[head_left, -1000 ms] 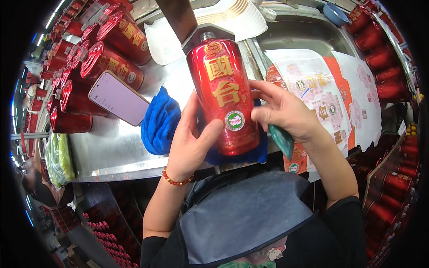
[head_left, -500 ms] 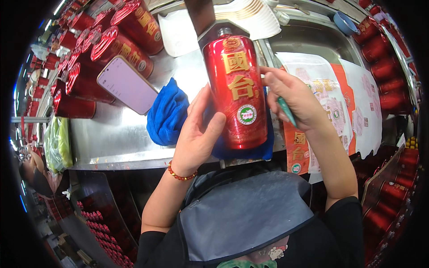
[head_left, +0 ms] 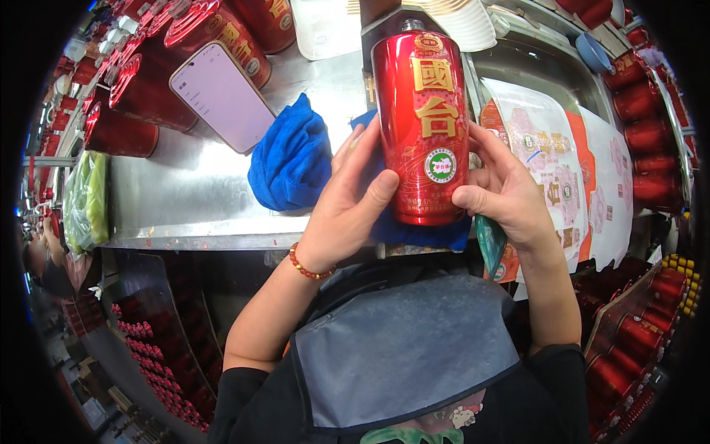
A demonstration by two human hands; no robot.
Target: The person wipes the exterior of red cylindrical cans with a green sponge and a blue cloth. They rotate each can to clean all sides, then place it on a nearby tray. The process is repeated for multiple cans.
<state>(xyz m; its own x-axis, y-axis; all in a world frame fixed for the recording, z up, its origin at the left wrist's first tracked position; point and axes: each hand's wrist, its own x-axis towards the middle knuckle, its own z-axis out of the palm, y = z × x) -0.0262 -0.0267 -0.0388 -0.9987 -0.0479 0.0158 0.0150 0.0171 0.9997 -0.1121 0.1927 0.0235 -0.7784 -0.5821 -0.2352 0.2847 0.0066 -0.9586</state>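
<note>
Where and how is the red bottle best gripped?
Probably by both flanks of its lower body, one palm from the left and one from the right: the red bottle narrows toward its base, which faces the person. The left hand and right hand flank that part. Coming in at the neck looks awkward, with a dark bracket close by.

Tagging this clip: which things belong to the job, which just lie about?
Likely in the job:
- red bottle, between left hand and right hand
- green tool, at the right hand
- printed sheets, probably

Likely just lying about:
- phone
- blue bowl
- plastic bag
</note>
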